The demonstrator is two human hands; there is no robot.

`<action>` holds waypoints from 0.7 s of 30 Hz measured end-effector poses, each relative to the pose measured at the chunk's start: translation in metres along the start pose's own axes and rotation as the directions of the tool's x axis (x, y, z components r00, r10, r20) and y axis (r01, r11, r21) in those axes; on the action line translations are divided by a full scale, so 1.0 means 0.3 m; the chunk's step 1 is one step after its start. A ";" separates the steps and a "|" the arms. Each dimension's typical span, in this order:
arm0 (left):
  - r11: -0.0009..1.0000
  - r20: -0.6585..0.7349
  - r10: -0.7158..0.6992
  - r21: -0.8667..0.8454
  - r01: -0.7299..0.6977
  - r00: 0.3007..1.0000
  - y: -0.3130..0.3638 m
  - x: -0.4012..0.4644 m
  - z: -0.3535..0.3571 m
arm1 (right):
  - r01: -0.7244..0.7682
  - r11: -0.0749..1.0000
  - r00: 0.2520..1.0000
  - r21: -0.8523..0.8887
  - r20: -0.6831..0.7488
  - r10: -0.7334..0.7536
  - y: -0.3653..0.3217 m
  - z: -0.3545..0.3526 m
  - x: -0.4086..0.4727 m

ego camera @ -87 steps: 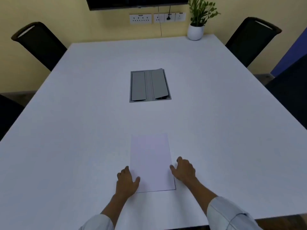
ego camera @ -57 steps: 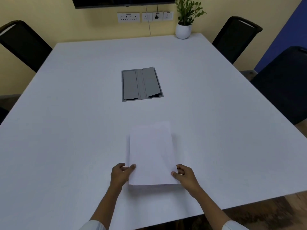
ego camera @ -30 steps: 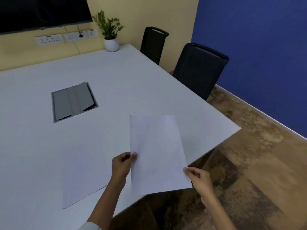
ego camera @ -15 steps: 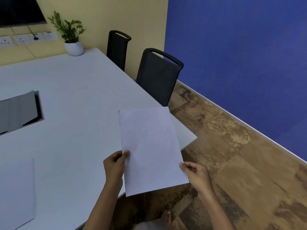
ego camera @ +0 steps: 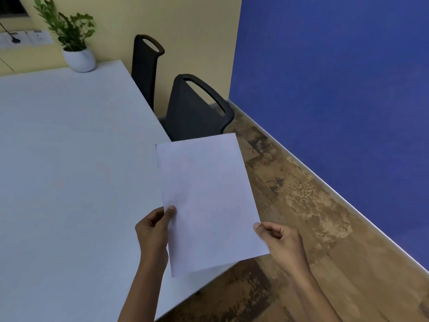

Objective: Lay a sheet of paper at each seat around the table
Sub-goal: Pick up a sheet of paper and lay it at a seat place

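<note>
While both hands grip it by its long edges, a white sheet of paper [ego camera: 206,201] hangs in the air above the near right corner of the white table [ego camera: 69,170]. The left hand [ego camera: 154,231] pinches the left edge with thumb on top; the right hand [ego camera: 279,240] pinches the right edge near the lower corner. Two black chairs [ego camera: 195,112] stand along the table's right side, the nearer just beyond the sheet's top edge. Open wooden floor [ego camera: 313,228] runs between table and blue wall [ego camera: 336,77]. A potted plant [ego camera: 74,43] sits at the table's far edge.
</note>
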State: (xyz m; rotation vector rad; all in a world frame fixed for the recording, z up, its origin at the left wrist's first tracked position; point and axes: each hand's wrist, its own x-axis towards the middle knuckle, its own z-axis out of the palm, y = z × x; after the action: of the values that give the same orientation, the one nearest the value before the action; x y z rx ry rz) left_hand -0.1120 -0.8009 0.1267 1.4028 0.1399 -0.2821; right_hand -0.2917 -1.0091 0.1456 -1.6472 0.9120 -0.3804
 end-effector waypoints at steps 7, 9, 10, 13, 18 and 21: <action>0.999 -0.078 0.049 -0.007 -0.050 0.996 0.049 0.168 0.316 | 0.114 0.993 0.977 0.018 0.181 -0.115 -0.115 -0.153 0.481; 0.998 -0.142 0.057 -0.021 -0.060 0.988 0.042 0.209 0.404 | 0.151 0.988 0.957 0.026 0.247 -0.153 -0.147 -0.183 0.642; 0.997 -0.177 0.062 -0.033 -0.068 0.982 0.038 0.227 0.452 | 0.174 0.984 0.944 0.032 0.281 -0.176 -0.168 -0.193 0.722; 0.995 -0.306 0.065 -0.056 -0.087 0.950 0.038 0.281 0.606 | 0.235 0.971 0.896 0.039 0.378 -0.232 -0.237 -0.232 0.954; 0.988 -0.442 0.110 -0.051 -0.147 0.890 0.138 0.410 0.859 | 0.278 0.958 0.818 0.066 0.507 -0.272 -0.387 -0.266 1.299; 0.981 -0.499 0.155 -0.026 -0.193 0.853 0.203 0.506 0.958 | 0.290 0.951 0.777 0.109 0.553 -0.301 -0.454 -0.238 1.474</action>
State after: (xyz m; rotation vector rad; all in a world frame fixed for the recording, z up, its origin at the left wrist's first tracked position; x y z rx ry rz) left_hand 0.0302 -1.0920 0.1926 1.3775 0.4399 0.2424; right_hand -0.0057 -1.3762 0.1970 -1.7501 0.1970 -0.0897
